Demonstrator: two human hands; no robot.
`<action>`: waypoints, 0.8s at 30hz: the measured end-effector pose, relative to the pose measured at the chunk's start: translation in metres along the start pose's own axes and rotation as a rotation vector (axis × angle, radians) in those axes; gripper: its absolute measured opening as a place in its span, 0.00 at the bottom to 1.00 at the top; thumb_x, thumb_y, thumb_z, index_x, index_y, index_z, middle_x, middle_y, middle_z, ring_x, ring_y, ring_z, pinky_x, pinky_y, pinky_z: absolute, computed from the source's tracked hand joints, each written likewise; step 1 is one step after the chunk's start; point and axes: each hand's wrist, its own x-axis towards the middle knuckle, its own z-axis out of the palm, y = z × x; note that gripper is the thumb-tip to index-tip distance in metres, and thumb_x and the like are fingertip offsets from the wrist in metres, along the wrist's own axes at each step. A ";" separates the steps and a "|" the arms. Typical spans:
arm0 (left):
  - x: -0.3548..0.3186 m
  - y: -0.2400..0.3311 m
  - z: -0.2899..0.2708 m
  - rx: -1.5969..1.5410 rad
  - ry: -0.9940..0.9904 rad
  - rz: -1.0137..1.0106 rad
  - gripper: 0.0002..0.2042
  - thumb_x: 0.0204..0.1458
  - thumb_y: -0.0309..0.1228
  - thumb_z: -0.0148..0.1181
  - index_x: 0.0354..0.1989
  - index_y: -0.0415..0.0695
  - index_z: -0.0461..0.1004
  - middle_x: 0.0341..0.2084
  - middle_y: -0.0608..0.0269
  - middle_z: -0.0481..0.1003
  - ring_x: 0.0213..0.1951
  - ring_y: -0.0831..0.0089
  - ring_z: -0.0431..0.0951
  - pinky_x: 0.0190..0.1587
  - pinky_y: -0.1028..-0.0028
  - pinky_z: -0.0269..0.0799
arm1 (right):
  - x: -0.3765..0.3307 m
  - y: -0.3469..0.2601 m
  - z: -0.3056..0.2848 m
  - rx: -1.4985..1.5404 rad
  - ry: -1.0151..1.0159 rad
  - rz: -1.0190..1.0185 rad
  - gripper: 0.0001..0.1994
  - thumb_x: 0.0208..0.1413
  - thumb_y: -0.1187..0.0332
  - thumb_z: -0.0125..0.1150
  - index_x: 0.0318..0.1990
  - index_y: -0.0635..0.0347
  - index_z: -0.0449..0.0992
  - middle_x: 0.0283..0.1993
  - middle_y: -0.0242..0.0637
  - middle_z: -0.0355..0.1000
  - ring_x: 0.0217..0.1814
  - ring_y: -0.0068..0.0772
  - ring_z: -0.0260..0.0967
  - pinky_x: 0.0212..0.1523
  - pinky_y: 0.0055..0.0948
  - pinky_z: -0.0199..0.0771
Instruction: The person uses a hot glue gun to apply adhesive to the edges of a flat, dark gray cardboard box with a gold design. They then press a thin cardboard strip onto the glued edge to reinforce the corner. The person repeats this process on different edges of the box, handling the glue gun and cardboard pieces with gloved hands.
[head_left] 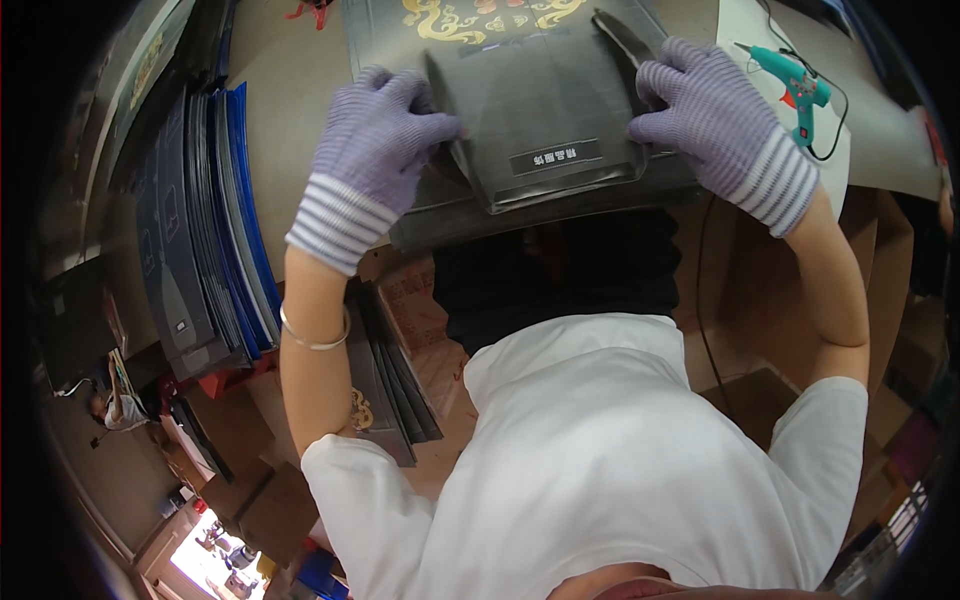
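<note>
A dark gift bag [545, 110] with a small printed label lies at the near edge of the worktable, its sides partly raised. My left hand [385, 130], in a purple knit glove with a striped cuff, pinches the bag's left side between thumb and fingers. On the opposite side my right hand [710, 115], gloved the same way, grips the right side flap. Beneath and beyond the bag lies another dark sheet [395, 35] with gold and red decoration. The fingertips are partly hidden behind the bag's edges.
A teal glue gun [795, 85] with a black cord rests on a white sheet [835, 160] at the right. Upright dark and blue folded bags [205, 220] stand at the left. More dark bags [385, 380] lean below the table, near cardboard [770, 290]. Another person [125, 408] is far left.
</note>
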 end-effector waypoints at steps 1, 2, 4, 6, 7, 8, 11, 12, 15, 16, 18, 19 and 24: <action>0.001 0.003 0.006 -0.039 0.006 -0.041 0.15 0.40 0.19 0.61 0.37 0.49 0.82 0.30 0.59 0.72 0.37 0.60 0.71 0.42 0.64 0.69 | 0.000 0.000 0.006 -0.023 -0.035 0.056 0.10 0.41 0.76 0.67 0.33 0.49 0.81 0.46 0.34 0.72 0.53 0.39 0.67 0.54 0.39 0.69; 0.001 0.008 0.013 -0.078 0.012 -0.082 0.14 0.42 0.19 0.60 0.37 0.49 0.81 0.32 0.59 0.72 0.38 0.58 0.72 0.43 0.65 0.70 | -0.002 0.001 0.007 0.036 -0.061 0.071 0.13 0.44 0.74 0.66 0.41 0.50 0.80 0.46 0.36 0.72 0.51 0.40 0.67 0.52 0.36 0.71; 0.000 0.014 0.021 -0.163 0.058 -0.163 0.15 0.47 0.22 0.60 0.46 0.42 0.76 0.34 0.56 0.73 0.40 0.56 0.72 0.46 0.63 0.71 | -0.008 -0.003 0.011 0.165 0.057 0.178 0.14 0.48 0.71 0.64 0.45 0.52 0.78 0.45 0.37 0.72 0.49 0.42 0.68 0.51 0.36 0.71; -0.002 0.028 0.027 -0.266 0.142 -0.358 0.18 0.48 0.27 0.62 0.49 0.39 0.74 0.34 0.53 0.73 0.40 0.56 0.72 0.47 0.62 0.71 | -0.013 -0.007 0.025 0.288 0.213 0.299 0.19 0.55 0.64 0.60 0.54 0.57 0.72 0.42 0.41 0.74 0.44 0.44 0.71 0.47 0.38 0.73; -0.002 0.035 0.033 -0.321 0.183 -0.453 0.20 0.49 0.29 0.63 0.51 0.38 0.72 0.34 0.52 0.73 0.40 0.57 0.72 0.47 0.62 0.71 | -0.012 -0.013 0.029 0.272 0.224 0.416 0.20 0.55 0.63 0.60 0.54 0.58 0.71 0.41 0.42 0.74 0.44 0.45 0.72 0.46 0.38 0.74; 0.000 0.038 0.040 -0.202 0.134 -0.516 0.26 0.48 0.35 0.66 0.53 0.34 0.69 0.37 0.49 0.71 0.42 0.56 0.73 0.47 0.62 0.71 | -0.006 -0.023 0.030 0.255 0.236 0.533 0.21 0.55 0.62 0.60 0.55 0.59 0.71 0.41 0.43 0.75 0.43 0.45 0.72 0.45 0.39 0.74; 0.008 0.059 0.052 -0.022 0.118 -0.695 0.28 0.45 0.34 0.67 0.55 0.36 0.68 0.40 0.48 0.70 0.43 0.54 0.73 0.47 0.61 0.72 | 0.004 -0.035 0.045 0.269 0.289 0.668 0.23 0.55 0.61 0.60 0.57 0.61 0.68 0.43 0.45 0.75 0.42 0.46 0.74 0.44 0.40 0.75; 0.010 0.063 0.057 -0.005 0.192 -0.702 0.26 0.45 0.26 0.63 0.56 0.38 0.68 0.40 0.48 0.70 0.39 0.52 0.74 0.46 0.61 0.73 | 0.007 -0.037 0.047 0.294 0.279 0.679 0.23 0.55 0.61 0.59 0.57 0.61 0.68 0.43 0.45 0.75 0.42 0.46 0.74 0.44 0.40 0.76; 0.025 0.078 0.061 -0.083 0.209 -0.750 0.24 0.45 0.24 0.60 0.55 0.40 0.68 0.38 0.48 0.69 0.39 0.51 0.74 0.45 0.60 0.72 | 0.012 -0.036 0.051 0.326 0.269 0.637 0.21 0.56 0.63 0.58 0.56 0.59 0.68 0.43 0.45 0.75 0.42 0.47 0.75 0.43 0.40 0.76; 0.025 0.078 0.067 -0.088 0.250 -0.706 0.23 0.45 0.22 0.58 0.54 0.41 0.69 0.36 0.48 0.69 0.38 0.51 0.74 0.43 0.58 0.72 | 0.013 -0.033 0.055 0.320 0.292 0.586 0.21 0.56 0.63 0.57 0.56 0.59 0.69 0.43 0.46 0.75 0.42 0.47 0.75 0.43 0.41 0.76; 0.027 0.078 0.063 -0.072 0.200 -0.722 0.21 0.46 0.24 0.59 0.53 0.40 0.69 0.36 0.48 0.70 0.39 0.51 0.74 0.43 0.57 0.72 | 0.015 -0.030 0.054 0.299 0.256 0.557 0.19 0.56 0.62 0.56 0.54 0.57 0.69 0.42 0.46 0.75 0.42 0.47 0.75 0.42 0.42 0.77; 0.028 0.077 0.060 -0.065 0.175 -0.729 0.20 0.47 0.25 0.59 0.52 0.40 0.70 0.36 0.48 0.70 0.39 0.50 0.75 0.43 0.57 0.73 | 0.020 -0.031 0.048 0.284 0.196 0.578 0.18 0.57 0.61 0.56 0.53 0.56 0.70 0.42 0.46 0.76 0.41 0.48 0.75 0.42 0.42 0.77; 0.052 0.058 0.059 -0.006 0.007 -0.760 0.15 0.52 0.35 0.58 0.46 0.41 0.71 0.36 0.50 0.74 0.41 0.53 0.77 0.44 0.59 0.75 | 0.063 -0.018 0.037 0.169 -0.131 0.654 0.18 0.58 0.54 0.56 0.49 0.53 0.68 0.37 0.43 0.77 0.40 0.50 0.75 0.41 0.43 0.75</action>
